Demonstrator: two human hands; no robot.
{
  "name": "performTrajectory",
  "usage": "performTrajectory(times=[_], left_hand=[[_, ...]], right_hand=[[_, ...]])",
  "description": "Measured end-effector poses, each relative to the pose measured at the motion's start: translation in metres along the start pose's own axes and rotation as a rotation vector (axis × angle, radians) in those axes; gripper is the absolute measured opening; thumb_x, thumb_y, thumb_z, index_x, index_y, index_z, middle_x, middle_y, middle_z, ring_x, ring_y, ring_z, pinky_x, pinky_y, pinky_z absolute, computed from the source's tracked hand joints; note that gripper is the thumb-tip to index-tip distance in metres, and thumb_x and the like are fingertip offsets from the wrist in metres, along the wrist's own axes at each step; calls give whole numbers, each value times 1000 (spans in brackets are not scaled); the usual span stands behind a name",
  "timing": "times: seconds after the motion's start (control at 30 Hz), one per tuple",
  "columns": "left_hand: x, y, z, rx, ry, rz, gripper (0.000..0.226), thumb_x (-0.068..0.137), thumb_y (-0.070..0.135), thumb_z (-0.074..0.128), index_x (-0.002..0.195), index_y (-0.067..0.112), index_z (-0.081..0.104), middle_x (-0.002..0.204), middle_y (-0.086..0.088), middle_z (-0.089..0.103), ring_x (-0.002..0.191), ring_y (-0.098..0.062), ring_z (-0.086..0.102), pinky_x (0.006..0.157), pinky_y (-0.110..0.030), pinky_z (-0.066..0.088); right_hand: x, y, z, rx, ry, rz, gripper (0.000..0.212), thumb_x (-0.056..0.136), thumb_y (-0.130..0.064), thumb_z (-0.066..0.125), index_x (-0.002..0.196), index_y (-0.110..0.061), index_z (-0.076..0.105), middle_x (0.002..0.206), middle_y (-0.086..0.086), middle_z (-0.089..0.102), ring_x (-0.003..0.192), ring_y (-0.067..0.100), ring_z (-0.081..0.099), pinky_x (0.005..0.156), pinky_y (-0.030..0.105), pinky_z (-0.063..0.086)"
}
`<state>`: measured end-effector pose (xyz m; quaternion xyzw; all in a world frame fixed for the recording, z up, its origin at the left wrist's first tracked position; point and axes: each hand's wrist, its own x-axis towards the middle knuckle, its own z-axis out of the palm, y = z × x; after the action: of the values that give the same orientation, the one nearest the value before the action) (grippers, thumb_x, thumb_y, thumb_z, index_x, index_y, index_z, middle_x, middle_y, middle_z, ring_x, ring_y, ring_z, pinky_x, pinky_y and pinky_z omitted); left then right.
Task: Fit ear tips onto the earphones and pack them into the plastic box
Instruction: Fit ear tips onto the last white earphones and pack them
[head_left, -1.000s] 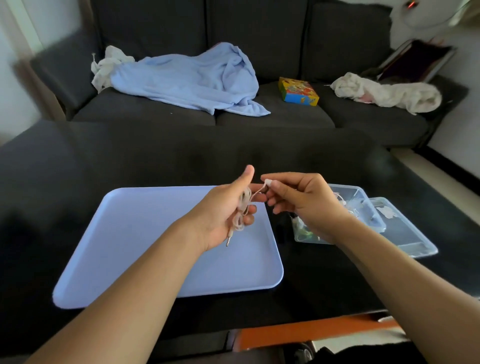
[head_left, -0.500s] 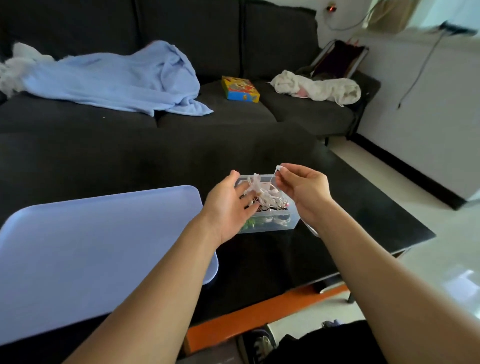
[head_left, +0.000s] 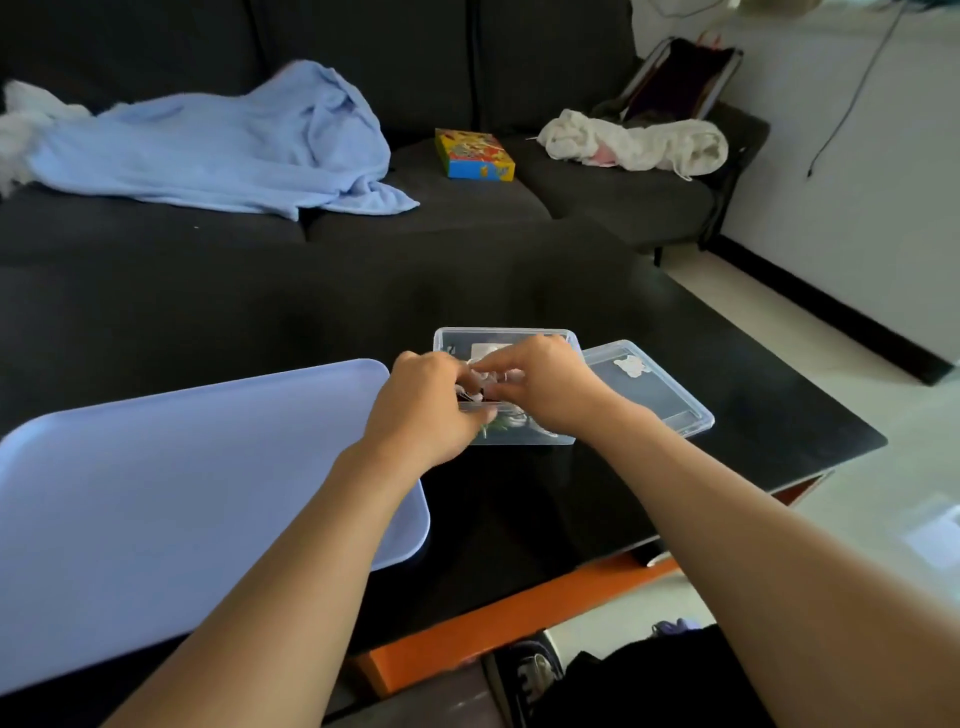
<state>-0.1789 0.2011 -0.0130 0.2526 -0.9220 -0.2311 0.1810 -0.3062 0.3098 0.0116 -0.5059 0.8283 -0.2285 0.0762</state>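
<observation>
Both hands are down over the clear plastic box (head_left: 506, 338), fingers curled in around the pale earphones (head_left: 480, 382): the left hand (head_left: 423, 410) is closed on the bundle from the near-left side, and the right hand (head_left: 545, 389) pinches it from the right, fingertips nearly meeting the left's. Half a second ago the earphones were held up above the box, the right hand lifting one end of the cord clear of the tangle; now the bundle has come down within the box's rim and both hands have closed in together over it. The view has also swung, so the lid (head_left: 649, 384) lying just beside the box on its right shows again, and more of the blue tray (head_left: 182, 467) to the left is in sight. Most of the earphones is covered by the fingers; only a bit of whitish cord shows between the two hands, and whether any ear tip is fitted cannot be told. Something greenish (head_left: 491, 427) lies low in the box by the left hand's fingers, too blurred through the plastic wall to identify. The tray's left part is cut off by the frame edge.
</observation>
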Motion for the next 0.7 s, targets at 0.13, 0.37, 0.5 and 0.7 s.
performTrajectory(times=[0.13, 0.37, 0.5, 0.7], left_hand=[[-6, -4, 0, 106, -57, 25, 21, 85, 37, 74, 105, 28, 75, 112, -3, 57, 104, -19, 59, 82, -26, 46], [-9, -4, -14, 80, -33, 80, 28, 75, 44, 82, 96, 29, 71, 97, 7, 61, 99, -14, 53, 74, -28, 48], [-7, 2, -9, 62, -25, 317, 67, 81, 59, 70, 138, 28, 54, 141, 6, 52, 135, -19, 41, 110, -40, 38], [-9, 12, 18, 392, -256, 228, 84, 89, 78, 36, 158, 33, 17, 166, 9, 15, 153, -14, 12, 122, -49, -1]], right_hand=[[-3, 5, -3, 81, -61, -14, 28, 103, -26, 54, 123, -18, 71, 122, 2, 68, 109, 18, 61, 96, 37, 50], [-24, 81, -28, 7, 263, 576, 91, 75, -76, 63, 147, -23, 47, 146, 7, 52, 136, 31, 42, 108, 46, 38], [-35, 123, -22, -64, -9, 815, 149, 30, -113, 25, 149, -23, 37, 150, 12, 44, 141, 39, 33, 115, 56, 29], [-38, 139, -17, -172, -148, 756, 136, 22, -98, 62, 138, -29, 45, 133, 8, 53, 124, 33, 46, 94, 44, 41]])
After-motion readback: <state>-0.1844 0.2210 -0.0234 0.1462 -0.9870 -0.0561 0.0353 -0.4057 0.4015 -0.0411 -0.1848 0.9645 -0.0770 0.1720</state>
